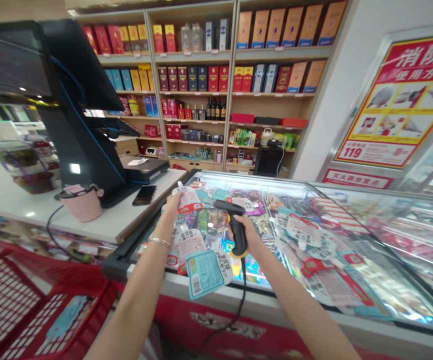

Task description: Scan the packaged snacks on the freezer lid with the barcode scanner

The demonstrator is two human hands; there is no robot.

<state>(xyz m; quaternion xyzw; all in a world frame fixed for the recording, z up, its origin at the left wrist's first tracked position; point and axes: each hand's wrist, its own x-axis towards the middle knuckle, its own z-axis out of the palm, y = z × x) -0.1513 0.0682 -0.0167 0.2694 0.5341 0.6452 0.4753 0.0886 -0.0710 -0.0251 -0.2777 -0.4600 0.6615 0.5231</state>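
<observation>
My left hand (pixel 172 205) pinches the edge of a red-and-white spouted pouch (pixel 191 200) over the glass-topped freezer. My right hand (pixel 250 234) is wrapped around the grip of a black and yellow barcode scanner (pixel 239 235), whose head points left toward that pouch. From the scanner's base a black cable (pixel 243 285) hangs over the freezer's front. Below my left hand lie more pouches, among them a pink-and-white one (pixel 189 242) and a blue one with a barcode (pixel 205 274) that sticks out past the front edge. Several overlapping pouches (pixel 302 230) are spread on the glass at right.
On the white counter (pixel 126 215) at left stand a checkout terminal (pixel 77 115), a pink cup (pixel 82 204) and a phone (pixel 144 195). A red shopping basket (pixel 89 305) sits lower left, with a blue pouch (pixel 66 317) in it. Shelves of boxes (pixel 194 80) line the back.
</observation>
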